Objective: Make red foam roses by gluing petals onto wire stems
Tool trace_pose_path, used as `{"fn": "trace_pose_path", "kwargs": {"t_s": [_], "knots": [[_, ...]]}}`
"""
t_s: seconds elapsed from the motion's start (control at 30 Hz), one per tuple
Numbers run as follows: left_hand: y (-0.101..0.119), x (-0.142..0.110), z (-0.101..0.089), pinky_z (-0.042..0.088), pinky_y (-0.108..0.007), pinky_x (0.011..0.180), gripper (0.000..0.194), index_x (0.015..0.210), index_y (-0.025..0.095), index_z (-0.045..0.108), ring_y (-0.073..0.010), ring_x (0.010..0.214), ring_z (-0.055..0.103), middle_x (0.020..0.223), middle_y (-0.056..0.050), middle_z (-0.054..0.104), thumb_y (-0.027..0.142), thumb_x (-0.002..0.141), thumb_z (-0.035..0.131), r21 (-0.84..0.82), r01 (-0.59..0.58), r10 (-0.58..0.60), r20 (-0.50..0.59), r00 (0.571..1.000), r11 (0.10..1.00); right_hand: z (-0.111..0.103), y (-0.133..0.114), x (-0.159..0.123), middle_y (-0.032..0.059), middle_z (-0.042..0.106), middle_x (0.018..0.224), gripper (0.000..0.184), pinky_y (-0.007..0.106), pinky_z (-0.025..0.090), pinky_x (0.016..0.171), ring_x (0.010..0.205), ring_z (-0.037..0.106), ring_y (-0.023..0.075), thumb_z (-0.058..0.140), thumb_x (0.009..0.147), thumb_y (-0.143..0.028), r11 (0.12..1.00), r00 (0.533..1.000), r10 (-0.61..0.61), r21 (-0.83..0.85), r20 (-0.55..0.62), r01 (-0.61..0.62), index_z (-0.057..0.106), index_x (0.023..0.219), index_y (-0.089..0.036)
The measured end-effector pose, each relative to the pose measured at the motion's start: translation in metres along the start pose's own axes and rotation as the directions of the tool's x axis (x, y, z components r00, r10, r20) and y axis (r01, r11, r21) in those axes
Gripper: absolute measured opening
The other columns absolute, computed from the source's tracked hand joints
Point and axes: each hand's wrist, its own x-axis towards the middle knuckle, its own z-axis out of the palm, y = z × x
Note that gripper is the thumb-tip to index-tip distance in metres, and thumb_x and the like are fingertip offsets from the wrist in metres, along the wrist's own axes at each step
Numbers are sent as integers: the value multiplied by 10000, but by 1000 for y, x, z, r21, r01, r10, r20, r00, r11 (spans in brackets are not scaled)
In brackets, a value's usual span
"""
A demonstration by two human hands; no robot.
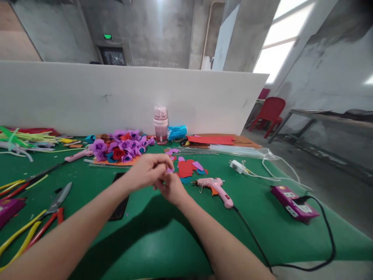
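My left hand (150, 169) and my right hand (172, 188) meet above the middle of the green table, fingers bent and pressed together. Both are closed, and whatever lies between the fingertips is hidden or too small to name. A bit of purple shows right behind the fingers; I cannot tell whether it is held or lies on the table. Just beyond are loose cut petals in red (185, 168), purple and blue. To the right of my right hand a pink glue gun (215, 186) lies on its side. Partly behind my left forearm is a black phone (120, 208).
Purple, red and blue flowers (125, 146) are heaped at the back left, beside a pink bottle (161, 126). Scissors (54, 210) lie at the left. A purple power strip (294, 204), a white charger (238, 166) and cables spread at the right. A white board (116, 97) stands behind.
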Motion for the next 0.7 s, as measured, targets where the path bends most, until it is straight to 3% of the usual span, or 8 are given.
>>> {"fn": "trace_pose_path", "kwargs": {"t_s": [0.07, 0.17, 0.23, 0.3, 0.4, 0.53, 0.7], "knots": [[-26, 22, -11, 386, -216, 530, 275, 899, 157, 668, -120, 537, 525, 636, 4, 625, 178, 731, 452, 205, 14, -4, -50, 999, 979, -2, -5, -1, 1, 682, 671, 109, 347, 440, 830, 692, 608, 160, 631, 772, -202, 986, 992, -125, -111, -25, 122, 674, 673, -216], [-64, 60, 0, 421, -225, 629, 259, 915, 163, 692, -143, 689, 600, 800, -34, 698, 209, 784, 474, 411, -98, 105, 5, 994, 906, -7, -15, -4, 0, 669, 663, 172, 353, 412, 895, 716, 594, 154, 503, 878, -224, 929, 925, -330, -239, -187, 283, 675, 865, -221], [-80, 87, 21, 426, -227, 662, 261, 913, 157, 702, -152, 759, 615, 866, -51, 714, 196, 814, 463, 489, -222, 172, 145, 974, 844, -11, -20, -7, 19, 677, 742, 293, 308, 449, 805, 718, 588, 150, 376, 926, -192, 915, 861, -389, -244, -328, 321, 600, 1114, -208], [-87, 112, 48, 425, -235, 677, 252, 887, 148, 713, -158, 766, 614, 863, -66, 719, 168, 816, 473, 493, -280, 197, 214, 957, 824, -15, -23, -8, 56, 676, 892, 378, 293, 463, 761, 766, 592, 153, 329, 924, -159, 898, 801, -434, -273, -412, 346, 483, 1268, -192], [-84, 144, 89, 417, -257, 743, 247, 873, 146, 712, -168, 820, 604, 890, -82, 711, 114, 813, 475, 483, -408, 291, 302, 908, 774, -17, -26, -9, 86, 653, 1018, 413, 310, 458, 824, 903, 592, 171, 368, 892, -136, 843, 756, -526, -360, -391, 400, 445, 1295, -183], [-78, 175, 128, 415, -272, 678, 216, 585, 147, 652, -170, 671, 573, 636, -69, 653, 17, 709, 532, 436, -490, 343, 374, 861, 755, -19, -27, -7, 95, 635, 1092, 409, 319, 447, 886, 1025, 567, 178, 358, 862, -118, 803, 736, -575, -421, -357, 423, 473, 1252, -169], [-82, 189, 143, 391, -295, 620, 340, 370, 193, 489, -178, 544, 524, 434, -34, 523, -33, 619, 541, 297, -451, 314, 410, 856, 842, -24, -25, -6, 86, 626, 1082, 410, 324, 446, 904, 1031, 563, 177, 331, 852, -113, 858, 778, -485, -388, -400, 335, 506, 1217, -181]]}}
